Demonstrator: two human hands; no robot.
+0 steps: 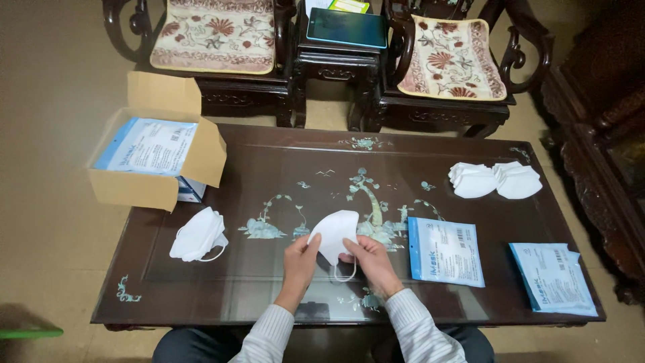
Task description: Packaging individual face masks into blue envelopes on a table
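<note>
Hands [336, 262] hold mask [336, 232] above table [269, 296] centre.

White mask [334, 232]; blue packets [445, 251]; floral cushions [213, 35].

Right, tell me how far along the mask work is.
Looks done: a cardboard box at the table's left corner holds blue pouches. In hand: the left hand and right hand hold one white mask. Left: mask stacks at the left and far right, plus two blue pouches lying flat.
</note>
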